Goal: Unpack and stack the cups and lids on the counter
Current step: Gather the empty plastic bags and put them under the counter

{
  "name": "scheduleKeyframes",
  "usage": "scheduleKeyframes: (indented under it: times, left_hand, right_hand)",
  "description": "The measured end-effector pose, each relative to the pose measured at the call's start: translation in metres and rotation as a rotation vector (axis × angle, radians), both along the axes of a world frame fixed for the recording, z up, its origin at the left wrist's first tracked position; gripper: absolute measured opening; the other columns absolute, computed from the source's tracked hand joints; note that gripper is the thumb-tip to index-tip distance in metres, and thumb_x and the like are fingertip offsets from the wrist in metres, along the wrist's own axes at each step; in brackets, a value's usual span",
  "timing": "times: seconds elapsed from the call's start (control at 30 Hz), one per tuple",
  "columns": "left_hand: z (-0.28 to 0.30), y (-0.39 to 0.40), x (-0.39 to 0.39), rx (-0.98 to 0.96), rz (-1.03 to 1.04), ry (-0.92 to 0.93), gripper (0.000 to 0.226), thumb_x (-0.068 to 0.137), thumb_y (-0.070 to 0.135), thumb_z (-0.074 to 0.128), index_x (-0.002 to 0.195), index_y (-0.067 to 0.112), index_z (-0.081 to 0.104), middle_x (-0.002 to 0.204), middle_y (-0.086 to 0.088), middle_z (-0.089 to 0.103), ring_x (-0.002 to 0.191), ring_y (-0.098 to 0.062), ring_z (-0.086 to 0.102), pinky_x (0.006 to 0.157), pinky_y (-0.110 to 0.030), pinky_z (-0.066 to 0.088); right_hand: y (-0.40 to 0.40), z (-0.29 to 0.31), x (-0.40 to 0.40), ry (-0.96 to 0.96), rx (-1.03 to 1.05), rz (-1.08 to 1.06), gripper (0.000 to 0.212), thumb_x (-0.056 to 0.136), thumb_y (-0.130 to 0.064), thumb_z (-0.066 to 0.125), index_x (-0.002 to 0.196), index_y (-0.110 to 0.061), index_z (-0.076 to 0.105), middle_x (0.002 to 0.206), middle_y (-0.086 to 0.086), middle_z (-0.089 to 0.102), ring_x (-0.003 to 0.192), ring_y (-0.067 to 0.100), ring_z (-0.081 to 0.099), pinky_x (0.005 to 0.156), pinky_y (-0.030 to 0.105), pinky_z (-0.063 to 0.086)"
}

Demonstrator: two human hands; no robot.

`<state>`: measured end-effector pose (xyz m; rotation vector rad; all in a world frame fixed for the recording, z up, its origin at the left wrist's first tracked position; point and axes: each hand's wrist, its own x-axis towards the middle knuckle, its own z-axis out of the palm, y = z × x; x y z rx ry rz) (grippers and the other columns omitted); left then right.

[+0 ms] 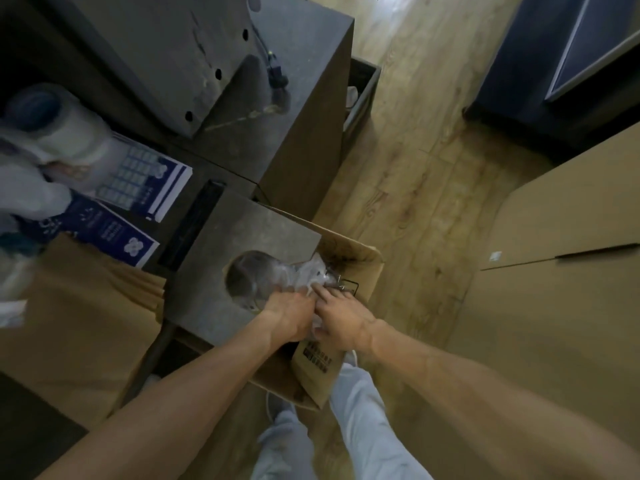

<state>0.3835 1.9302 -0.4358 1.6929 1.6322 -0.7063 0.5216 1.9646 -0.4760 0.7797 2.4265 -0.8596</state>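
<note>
- Cardboard box (349,258): stood open on the wooden floor (415,188), against the low end of the dark counter (214,271); one flap with a printed barcode label (317,358) hung toward the person.
- Clear plastic packaging (311,271): crumpled, lying in the open top of the box and spilling over the counter's round hole (249,278). Whether cups or lids were inside could not be told; blur hid the contents.
- Left hand (289,315): knuckles up, fingers curled down into the plastic at the box's edge, gripping it.
- Right hand (341,315): touching the left hand, forefinger stretched forward onto the plastic, the other fingers bent round it; the grip itself was partly hidden.
- Both forearms: bare, reaching down from the lower frame.
- Sleeved stack of cups (52,123): blurred, at far left on the counter, wrapped in plastic.
- Blue-and-white printed boxes (138,181): two, lying beside that stack.
- Second large carton (561,271): closed, at right on the floor.
- Pale trouser legs (360,410): visible below the box.
</note>
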Motion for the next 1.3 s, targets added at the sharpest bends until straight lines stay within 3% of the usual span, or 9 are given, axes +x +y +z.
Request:
scheduleKeyframes:
  times: [0.13, 0.23, 0.33, 0.4, 0.63, 0.83, 0.97, 1.1, 1.3]
  left_hand:
    - [0.017, -0.006, 0.014, 0.091, -0.086, 0.108, 0.057, 0.096, 0.039, 0.053, 0.145, 0.014, 0.038, 0.141, -0.012, 0.048, 0.126, -0.033, 0.051, 0.105, -0.050, 0.040]
    - [0.028, -0.022, 0.029, 0.145, -0.056, 0.082, 0.047, 0.097, 0.029, 0.050, 0.142, 0.015, 0.045, 0.138, -0.010, 0.051, 0.125, -0.031, 0.052, 0.106, -0.050, 0.039]
    - [0.035, -0.036, 0.032, 0.214, -0.058, 0.063, 0.038, 0.097, 0.026, 0.052, 0.134, 0.016, 0.053, 0.131, -0.008, 0.057, 0.120, -0.029, 0.055, 0.103, -0.047, 0.041]
    - [0.037, -0.044, 0.023, 0.254, -0.046, 0.045, 0.033, 0.096, 0.026, 0.055, 0.128, 0.018, 0.058, 0.127, -0.006, 0.058, 0.117, -0.026, 0.056, 0.104, -0.045, 0.041]
    - [0.043, -0.068, -0.039, 0.410, 0.078, -0.001, 0.033, 0.100, 0.034, 0.050, 0.128, 0.019, 0.058, 0.133, -0.007, 0.056, 0.125, -0.025, 0.051, 0.115, -0.044, 0.033]
    - [0.047, -0.073, -0.076, 0.517, 0.149, 0.009, 0.040, 0.102, 0.041, 0.046, 0.133, 0.018, 0.056, 0.142, -0.008, 0.050, 0.137, -0.025, 0.042, 0.121, -0.044, 0.025]
    - [0.046, -0.082, -0.098, 0.553, 0.187, 0.043, 0.046, 0.099, 0.032, 0.053, 0.142, 0.016, 0.047, 0.158, -0.011, 0.035, 0.149, -0.026, 0.027, 0.125, -0.047, 0.015]
    - [0.042, -0.089, -0.114, 0.501, 0.206, 0.079, 0.069, 0.101, 0.038, 0.048, 0.158, 0.011, 0.020, 0.167, -0.011, 0.011, 0.154, -0.027, 0.012, 0.126, -0.046, 0.008]
    - [0.045, -0.093, -0.125, 0.464, 0.188, 0.047, 0.067, 0.103, 0.037, 0.045, 0.159, 0.013, 0.017, 0.168, -0.008, 0.011, 0.154, -0.026, 0.012, 0.126, -0.046, 0.010]
  right_hand:
    - [0.000, 0.037, 0.032, 0.149, 0.163, -0.067, 0.054, 0.092, -0.029, 0.066, 0.142, -0.023, 0.047, 0.150, 0.010, 0.038, 0.130, 0.030, 0.049, 0.105, 0.041, 0.043]
    - [-0.009, 0.046, 0.047, 0.123, 0.221, -0.635, 0.041, 0.094, -0.022, 0.064, 0.129, -0.013, 0.046, 0.128, 0.011, 0.047, 0.106, 0.025, 0.056, 0.092, 0.040, 0.051]
    - [-0.011, 0.036, 0.035, 0.019, -0.353, -1.397, 0.056, 0.095, -0.024, 0.066, 0.140, -0.003, 0.040, 0.137, 0.017, 0.051, 0.114, 0.032, 0.059, 0.097, 0.048, 0.055]
    - [-0.009, 0.033, 0.024, 0.009, -0.667, -1.548, 0.043, 0.099, -0.034, 0.059, 0.128, -0.002, 0.054, 0.118, 0.017, 0.066, 0.104, 0.034, 0.067, 0.090, 0.051, 0.059]
    - [0.000, 0.030, -0.028, 0.109, -0.755, -1.507, 0.028, 0.099, -0.006, 0.048, 0.124, -0.004, 0.058, 0.109, 0.017, 0.069, 0.085, 0.029, 0.070, 0.068, 0.045, 0.064]
    - [-0.005, 0.034, -0.104, 0.187, -0.820, -1.437, 0.012, 0.098, 0.000, 0.054, 0.092, -0.007, 0.062, 0.091, 0.017, 0.067, 0.077, 0.029, 0.066, 0.070, 0.043, 0.059]
    - [-0.011, 0.034, -0.144, 0.178, -0.855, -1.415, 0.025, 0.099, -0.003, 0.051, 0.121, 0.003, 0.061, 0.112, 0.025, 0.069, 0.096, 0.035, 0.069, 0.091, 0.052, 0.059]
    - [-0.012, 0.041, -0.173, 0.108, -0.841, -1.369, 0.029, 0.100, -0.009, 0.048, 0.123, 0.001, 0.063, 0.113, 0.023, 0.070, 0.097, 0.035, 0.069, 0.086, 0.046, 0.059]
    - [-0.013, 0.061, -0.188, 0.083, -0.758, -1.297, 0.032, 0.102, -0.007, 0.047, 0.126, 0.002, 0.064, 0.118, 0.023, 0.068, 0.103, 0.036, 0.066, 0.085, 0.043, 0.056]
